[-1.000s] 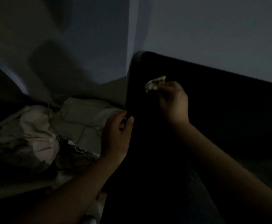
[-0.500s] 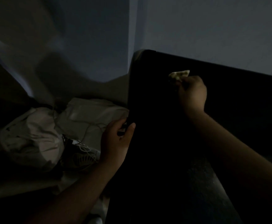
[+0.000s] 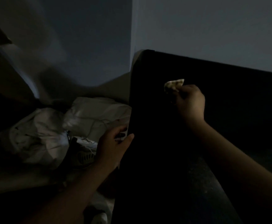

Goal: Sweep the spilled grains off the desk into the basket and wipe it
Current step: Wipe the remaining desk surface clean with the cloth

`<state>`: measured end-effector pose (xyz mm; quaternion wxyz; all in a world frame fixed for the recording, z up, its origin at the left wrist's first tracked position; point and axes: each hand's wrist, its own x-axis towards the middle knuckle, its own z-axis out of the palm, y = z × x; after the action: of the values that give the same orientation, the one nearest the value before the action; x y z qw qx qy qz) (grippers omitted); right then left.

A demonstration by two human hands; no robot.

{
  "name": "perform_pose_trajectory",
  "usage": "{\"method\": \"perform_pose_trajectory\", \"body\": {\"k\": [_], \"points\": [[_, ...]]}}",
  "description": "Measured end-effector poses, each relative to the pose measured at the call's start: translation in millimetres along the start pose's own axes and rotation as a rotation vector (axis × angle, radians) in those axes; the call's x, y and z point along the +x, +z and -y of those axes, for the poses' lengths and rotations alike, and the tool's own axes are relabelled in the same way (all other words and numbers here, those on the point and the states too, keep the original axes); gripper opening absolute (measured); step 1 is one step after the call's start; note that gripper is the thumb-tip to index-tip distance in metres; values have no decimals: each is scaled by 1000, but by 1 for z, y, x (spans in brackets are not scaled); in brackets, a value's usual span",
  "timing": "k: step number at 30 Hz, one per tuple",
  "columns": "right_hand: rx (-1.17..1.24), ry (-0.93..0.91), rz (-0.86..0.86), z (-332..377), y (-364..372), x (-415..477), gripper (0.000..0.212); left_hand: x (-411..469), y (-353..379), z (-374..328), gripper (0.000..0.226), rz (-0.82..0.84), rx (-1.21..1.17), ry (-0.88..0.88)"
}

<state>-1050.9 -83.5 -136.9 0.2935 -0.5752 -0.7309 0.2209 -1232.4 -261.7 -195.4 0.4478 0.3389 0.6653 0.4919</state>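
Right hand (image 3: pixel 191 102) drew back, pinching cloth (image 3: pixel 174 85); left hand (image 3: pixel 111 147) at desk (image 3: pixel 156 126) edge, grip unclear.

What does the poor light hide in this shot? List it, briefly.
Head view: heavily underexposed; the desk is a flat black slab, nothing on it discernible. Head view: only the pale wad pinched by the right hand, the white heap beside the left hand, and the wall catch light; edges soft.

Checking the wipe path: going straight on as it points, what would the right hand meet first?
Looks free: past the pale crumpled wad the right hand pinches, only black desk top, then the grey wall; darkness hides much.
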Motion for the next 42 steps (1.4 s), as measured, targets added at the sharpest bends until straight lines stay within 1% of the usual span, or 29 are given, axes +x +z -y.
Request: {"method": "perform_pose_trajectory", "body": {"k": [2, 5, 8, 12, 13, 14, 16, 17, 19, 20, 22, 24, 27, 30, 31, 34, 35, 38, 40, 42], "points": [[-69, -5, -11, -2, 17, -10, 24, -11, -7, 9, 29, 26, 46, -55], [-74, -102, -20, 11, 38, -49, 26, -25, -18, 14, 33, 2, 111, -70], [-67, -180, 56, 25, 38, -101, 26, -38, -29, 13, 25, -30, 207, -54], [103, -150, 208, 37, 12, -145, 18, -54, -46, 8, 21, -20, 282, -37], [135, -136, 188, 38, 4, -144, 16, -58, -49, 8, 22, -10, 297, -29], [145, -118, 129, 37, -3, -140, 17, -62, -53, 8, 22, 3, 311, -22], [121, -60, 18, 31, -11, -122, 21, -69, -60, 10, 22, 29, 358, -14], [99, -13, 4, 27, -9, -112, 22, -72, -62, 11, 22, 36, 379, -13], [45, 58, 25, 21, 1, -99, 23, -78, -68, 13, 24, 40, 378, -6], [16, 64, 23, 19, 9, -100, 23, -81, -70, 12, 25, 40, 369, -13], [-21, 33, 0, 24, 20, -117, 20, -86, -74, 7, 25, 38, 394, -14], [-22, -9, 19, 34, 25, -152, 22, -91, -79, 4, 24, 39, 449, 21], [37, -54, 117, 49, 20, -205, 25, -99, -85, 0, 18, 55, 475, 49], [169, -25, 210, 53, 4, -224, 18, -105, -87, -5, 11, 81, 506, 80], [188, -16, 191, 52, -2, -220, 17, -107, -87, -6, 11, 88, 511, 89], [170, 17, 18, 44, -24, -189, 18, -110, -89, -9, 15, 89, 528, 73], [150, 48, -12, 39, -27, -177, 17, -111, -90, -9, 17, 87, 533, 62], [80, 131, 37, 25, -20, -159, 22, -116, -92, -10, 17, 99, 541, 56], [45, 103, 51, 27, -4, -173, 21, -122, -93, -10, 23, 109, 569, 47], [25, 44, 53, 40, 11, -208, 20, -127, -95, -10, 29, 103, 589, 20]]}}
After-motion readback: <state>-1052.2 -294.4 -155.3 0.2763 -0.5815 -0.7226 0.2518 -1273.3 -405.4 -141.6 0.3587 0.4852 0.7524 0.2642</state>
